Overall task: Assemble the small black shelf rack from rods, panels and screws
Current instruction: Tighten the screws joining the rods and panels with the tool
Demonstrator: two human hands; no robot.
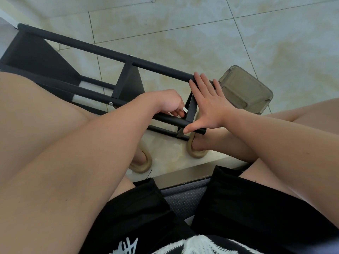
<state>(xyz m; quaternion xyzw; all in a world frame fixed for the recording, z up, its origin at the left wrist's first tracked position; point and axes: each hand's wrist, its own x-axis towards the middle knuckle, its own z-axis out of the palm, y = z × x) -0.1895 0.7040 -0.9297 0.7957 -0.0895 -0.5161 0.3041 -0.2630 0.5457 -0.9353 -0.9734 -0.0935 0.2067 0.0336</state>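
While the person is sitting above the tiled floor (183,33), the shelf rack (117,57) is lying on its side, its long axis running from far left to near right, so its right end is sitting directly under both hands. The right hand (207,101) is spreading flat, fingers straight, over the end panel (191,109), thumb touching the near rod (170,119). Just left of it, the left hand (170,103) is pinching a small white piece (184,109) against that panel, probably nearer the joint; whether it is a screw or a tool I cannot tell.
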